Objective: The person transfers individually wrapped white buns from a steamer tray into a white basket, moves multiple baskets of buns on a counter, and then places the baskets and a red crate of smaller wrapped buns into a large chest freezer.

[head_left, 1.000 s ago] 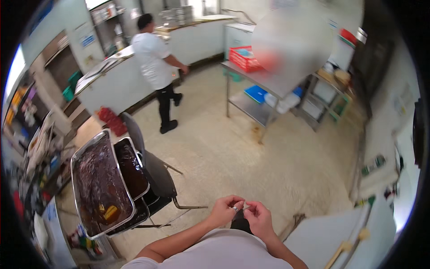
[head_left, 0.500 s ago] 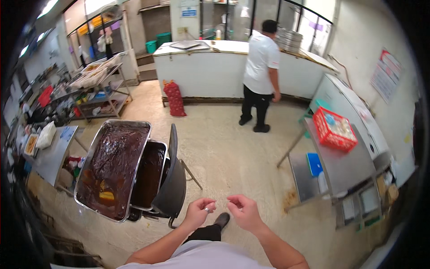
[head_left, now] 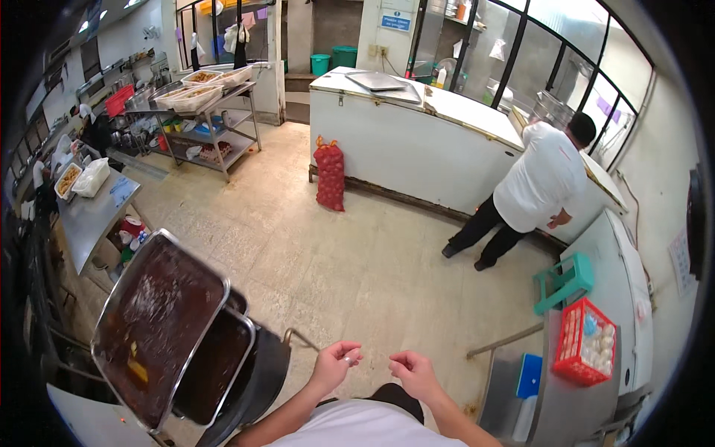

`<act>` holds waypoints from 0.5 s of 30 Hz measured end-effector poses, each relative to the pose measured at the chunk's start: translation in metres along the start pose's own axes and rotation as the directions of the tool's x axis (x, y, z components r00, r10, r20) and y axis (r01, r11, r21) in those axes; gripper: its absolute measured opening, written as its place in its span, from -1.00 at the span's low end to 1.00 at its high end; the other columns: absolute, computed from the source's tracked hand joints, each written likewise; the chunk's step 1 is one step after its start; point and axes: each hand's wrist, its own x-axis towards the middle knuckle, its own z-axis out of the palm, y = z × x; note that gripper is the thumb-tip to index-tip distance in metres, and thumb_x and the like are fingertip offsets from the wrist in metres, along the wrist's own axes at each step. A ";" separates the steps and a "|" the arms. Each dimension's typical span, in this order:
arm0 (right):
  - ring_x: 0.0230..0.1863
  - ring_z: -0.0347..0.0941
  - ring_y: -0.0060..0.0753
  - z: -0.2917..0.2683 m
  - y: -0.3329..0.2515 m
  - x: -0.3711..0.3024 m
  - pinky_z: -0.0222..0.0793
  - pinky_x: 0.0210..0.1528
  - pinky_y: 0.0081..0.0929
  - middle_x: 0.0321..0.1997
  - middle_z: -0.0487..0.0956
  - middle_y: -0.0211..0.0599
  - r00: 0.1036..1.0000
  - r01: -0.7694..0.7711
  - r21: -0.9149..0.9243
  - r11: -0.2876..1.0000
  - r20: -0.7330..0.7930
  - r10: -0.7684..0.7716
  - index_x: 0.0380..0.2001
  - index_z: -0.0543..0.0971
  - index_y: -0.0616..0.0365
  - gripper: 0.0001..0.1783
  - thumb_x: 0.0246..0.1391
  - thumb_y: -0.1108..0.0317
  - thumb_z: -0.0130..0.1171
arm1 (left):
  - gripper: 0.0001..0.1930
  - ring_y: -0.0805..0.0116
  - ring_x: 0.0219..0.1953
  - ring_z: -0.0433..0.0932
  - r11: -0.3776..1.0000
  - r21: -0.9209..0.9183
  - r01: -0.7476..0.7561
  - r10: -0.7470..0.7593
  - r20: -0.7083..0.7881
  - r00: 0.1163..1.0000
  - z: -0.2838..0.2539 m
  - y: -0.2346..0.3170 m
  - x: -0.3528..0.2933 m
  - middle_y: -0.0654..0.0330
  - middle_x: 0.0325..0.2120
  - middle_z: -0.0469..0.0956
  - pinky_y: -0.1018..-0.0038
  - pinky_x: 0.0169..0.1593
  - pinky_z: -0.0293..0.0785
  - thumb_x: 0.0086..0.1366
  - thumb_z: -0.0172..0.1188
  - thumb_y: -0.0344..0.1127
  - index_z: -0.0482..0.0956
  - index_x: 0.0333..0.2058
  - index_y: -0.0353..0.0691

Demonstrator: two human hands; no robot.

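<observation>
My left hand (head_left: 337,365), with a ring, is held up in front of my body, its fingers curled toward the thumb. Beside it my right hand (head_left: 413,371) has thumb and fingertips drawn together. A gap separates the hands, and anything small between their fingertips is too fine to make out. To the left of my left hand stands a large dark pot (head_left: 269,376), not touched by it. A metal tray (head_left: 160,328) of dark brown, glossy liquid, with a yellow piece in it, overlaps a second tray (head_left: 216,365) of similar dark liquid.
A person (head_left: 540,179) in a white shirt leans over a long white chest freezer (head_left: 395,134). A red net sack (head_left: 329,175) stands against it. On the right are a green stool (head_left: 564,281) and a red crate (head_left: 585,343) on a metal table (head_left: 551,402). Another table (head_left: 97,216) stands left.
My view has turned and moved forward, so the trays and pot sit lower. The person has moved right along the freezer and now bends over it. My hands stay raised, slightly farther apart.
</observation>
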 end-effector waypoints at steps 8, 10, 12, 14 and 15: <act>-0.31 0.59 -0.56 -0.068 -0.050 0.233 0.51 -0.26 -0.53 -0.34 0.69 -0.32 0.987 0.054 -0.001 0.999 0.149 -0.053 -0.10 0.66 0.35 -0.75 0.25 0.39 0.28 | -0.79 0.45 -0.23 0.65 1.000 -0.018 -0.008 0.005 -0.185 0.983 0.019 0.037 0.188 0.14 -0.24 0.70 0.48 -0.09 0.61 0.47 0.20 -0.40 0.63 -0.02 -0.38; -0.34 0.60 -0.53 -0.071 -0.076 0.299 0.54 -0.24 -0.49 -0.35 0.71 -0.28 0.972 0.156 -0.018 0.988 0.180 -0.150 -0.10 0.67 0.32 -0.75 0.24 0.37 0.25 | -0.79 0.45 -0.23 0.64 0.999 -0.033 -0.014 0.006 -0.228 0.974 0.023 0.057 0.236 0.14 -0.24 0.70 0.48 -0.08 0.61 0.47 0.20 -0.40 0.63 -0.02 -0.38; -0.33 0.63 -0.47 -0.062 -0.123 0.351 0.55 -0.22 -0.46 -0.33 0.72 -0.21 0.936 0.262 -0.110 0.959 0.271 -0.225 -0.09 0.67 0.31 -0.75 0.24 0.37 0.25 | -0.79 0.45 -0.22 0.64 0.998 -0.023 -0.061 0.052 -0.295 0.954 0.020 0.090 0.266 0.15 -0.25 0.70 0.48 -0.07 0.61 0.47 0.21 -0.40 0.63 -0.02 -0.38; -0.31 0.63 -0.46 -0.051 -0.165 0.401 0.55 -0.21 -0.45 -0.30 0.73 -0.18 0.882 0.370 -0.146 0.917 0.365 -0.298 -0.10 0.68 0.29 -0.75 0.24 0.36 0.27 | -0.79 0.44 -0.22 0.64 0.994 -0.036 -0.103 0.083 -0.369 0.926 0.015 0.115 0.299 0.16 -0.25 0.70 0.48 -0.07 0.61 0.47 0.21 -0.39 0.63 -0.02 -0.37; -0.29 0.63 -0.47 -0.044 -0.178 0.426 0.55 -0.21 -0.46 -0.28 0.73 -0.19 0.846 0.420 -0.130 0.898 0.415 -0.335 -0.12 0.68 0.29 -0.76 0.23 0.36 0.29 | -0.79 0.44 -0.22 0.65 0.992 -0.047 -0.120 0.090 -0.413 0.906 0.008 0.123 0.314 0.16 -0.25 0.70 0.48 -0.07 0.61 0.48 0.21 -0.39 0.63 -0.02 -0.37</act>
